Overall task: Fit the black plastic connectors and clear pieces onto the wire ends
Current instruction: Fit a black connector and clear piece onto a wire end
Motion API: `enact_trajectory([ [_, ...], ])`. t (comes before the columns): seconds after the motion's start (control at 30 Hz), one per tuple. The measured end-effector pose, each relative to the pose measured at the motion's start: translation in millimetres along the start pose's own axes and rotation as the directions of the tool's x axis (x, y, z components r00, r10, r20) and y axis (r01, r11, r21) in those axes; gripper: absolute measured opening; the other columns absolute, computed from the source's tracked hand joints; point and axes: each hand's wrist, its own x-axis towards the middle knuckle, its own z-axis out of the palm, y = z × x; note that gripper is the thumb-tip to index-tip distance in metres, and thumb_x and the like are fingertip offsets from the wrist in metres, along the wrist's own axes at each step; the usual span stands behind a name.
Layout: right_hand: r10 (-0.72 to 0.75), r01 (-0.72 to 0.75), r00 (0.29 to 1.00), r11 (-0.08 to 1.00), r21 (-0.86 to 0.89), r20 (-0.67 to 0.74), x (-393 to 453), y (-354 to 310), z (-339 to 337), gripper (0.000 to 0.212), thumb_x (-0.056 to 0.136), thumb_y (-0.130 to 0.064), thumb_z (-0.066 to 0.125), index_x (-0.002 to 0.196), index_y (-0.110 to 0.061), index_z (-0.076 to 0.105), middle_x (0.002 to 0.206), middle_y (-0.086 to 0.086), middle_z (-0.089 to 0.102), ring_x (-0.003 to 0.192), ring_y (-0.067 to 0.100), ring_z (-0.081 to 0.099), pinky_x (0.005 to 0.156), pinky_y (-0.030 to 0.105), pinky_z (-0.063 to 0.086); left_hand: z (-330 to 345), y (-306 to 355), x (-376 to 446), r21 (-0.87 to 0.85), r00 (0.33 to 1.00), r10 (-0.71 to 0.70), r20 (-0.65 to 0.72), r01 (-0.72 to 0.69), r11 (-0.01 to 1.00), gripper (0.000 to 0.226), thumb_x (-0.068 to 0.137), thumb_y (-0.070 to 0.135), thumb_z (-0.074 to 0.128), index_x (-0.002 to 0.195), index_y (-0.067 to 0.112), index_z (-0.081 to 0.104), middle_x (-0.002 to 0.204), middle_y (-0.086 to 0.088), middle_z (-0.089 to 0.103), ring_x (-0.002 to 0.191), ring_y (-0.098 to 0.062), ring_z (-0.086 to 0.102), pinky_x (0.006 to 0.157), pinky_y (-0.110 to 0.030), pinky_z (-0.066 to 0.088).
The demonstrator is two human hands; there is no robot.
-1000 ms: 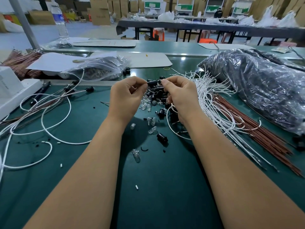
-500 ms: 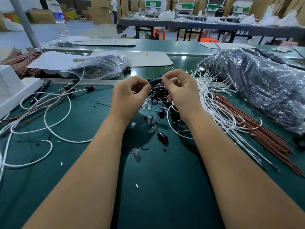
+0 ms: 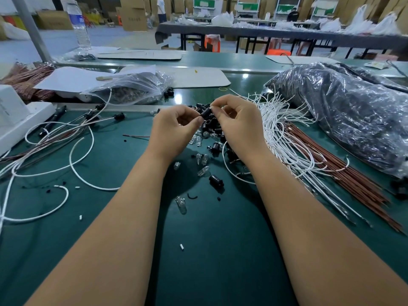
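Both hands meet over the green table, above a heap of black connectors (image 3: 213,127). My left hand (image 3: 175,131) and my right hand (image 3: 239,124) pinch one black connector (image 3: 206,111) between their fingertips, tilted up to the right. A white wire (image 3: 229,171) loops out from under my right hand. Clear pieces (image 3: 202,159) lie scattered below the heap, and one clear piece (image 3: 181,205) lies alone nearer me. A single black connector (image 3: 216,181) rests by my right forearm. Loose white wires (image 3: 284,133) fan out at the right.
Brown wires (image 3: 344,173) lie beside the white ones at the right, below a big dark plastic bag (image 3: 353,111). Wires with fitted black ends (image 3: 72,131) spread at the left near a white box (image 3: 13,115). A clear bag of parts (image 3: 136,88) sits behind.
Both hands have risen slightly and shifted away from me with the connector. The connector between the fingertips has tilted from lying level to pointing up to the right.
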Motion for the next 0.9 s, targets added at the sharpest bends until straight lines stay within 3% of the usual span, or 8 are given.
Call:
enact_trajectory([
  [0.27, -0.096, 0.097, 0.995, 0.991, -0.09, 0.019, -2.5, -4.2, 5.2, 0.007, 0.085, -0.013, 0.067, 0.09, -0.01, 0.071, 0.071, 0.002, 0.063, 0.066, 0.016, 0.057, 0.064, 0.027, 0.048, 1.4, -3.1, 1.0, -0.076, 0.999, -0.053, -0.009, 0.053, 0.996, 0.006, 0.086, 0.015, 0.071, 0.086, 0.009, 0.07, 0.076, -0.003, 0.069, 0.064, -0.004, 0.058, 0.065, -0.017, 0.049],
  [0.43, -0.052, 0.052, 0.998, 0.999, 0.003, 0.023, -4.4, -4.1, 9.1, 0.009, 0.084, -0.011, 0.071, 0.092, -0.01, 0.066, 0.07, 0.009, 0.061, 0.06, 0.013, 0.051, 0.057, 0.024, 0.044, 2.2, -0.1, 2.3, -0.223, 0.992, -0.12, 0.03, 0.123, 0.967, 0.021, 0.083, 0.019, 0.075, 0.089, 0.0, 0.069, 0.073, -0.005, 0.066, 0.065, -0.007, 0.056, 0.064, -0.018, 0.048],
  [0.53, 0.014, -0.016, 1.0, 0.997, 0.071, 0.027, -2.6, -3.5, 9.5, 0.013, 0.086, -0.011, 0.07, 0.097, -0.013, 0.065, 0.071, 0.008, 0.06, 0.056, 0.003, 0.05, 0.055, 0.021, 0.047, 1.6, 0.7, 4.0, -0.282, 0.985, -0.159, 0.071, 0.172, 0.944, 0.011, 0.085, 0.007, 0.072, 0.092, 0.0, 0.068, 0.071, -0.005, 0.063, 0.063, -0.006, 0.055, 0.065, -0.017, 0.047],
  [0.63, 0.083, -0.094, 0.992, 0.987, 0.13, 0.091, -0.3, -2.9, 10.0, 0.023, 0.088, -0.006, 0.067, 0.11, -0.01, 0.065, 0.075, 0.007, 0.059, 0.058, 0.011, 0.055, 0.058, 0.028, 0.052, 2.1, 0.6, 4.9, -0.281, 0.979, -0.173, 0.106, 0.196, 0.94, 0.009, 0.086, -0.001, 0.067, 0.094, 0.001, 0.069, 0.063, 0.001, 0.061, 0.056, -0.001, 0.053, 0.062, -0.013, 0.045],
  [0.77, 0.127, -0.158, 0.982, 0.959, 0.236, 0.143, -0.7, -3.0, 9.3, 0.012, 0.09, 0.0, 0.062, 0.098, -0.008, 0.065, 0.077, 0.01, 0.063, 0.052, 0.009, 0.053, 0.053, 0.024, 0.05, 1.0, -0.9, 7.0, -0.312, 0.973, -0.179, 0.146, 0.217, 0.925, 0.014, 0.086, -0.005, 0.064, 0.092, 0.006, 0.07, 0.07, -0.012, 0.057, 0.063, -0.014, 0.047, 0.066, -0.022, 0.04],
  [0.9, 0.146, -0.18, 0.981, 0.925, 0.333, 0.127, -0.1, -1.2, 9.7, 0.009, 0.091, 0.0, 0.061, 0.097, -0.006, 0.063, 0.073, 0.005, 0.062, 0.048, 0.01, 0.053, 0.05, 0.025, 0.051, 4.3, -2.2, 6.4, -0.325, 0.978, -0.177, 0.106, 0.202, 0.924, 0.015, 0.089, -0.003, 0.062, 0.097, 0.005, 0.071, 0.063, 0.001, 0.059, 0.057, -0.004, 0.049, 0.062, -0.015, 0.043],
])
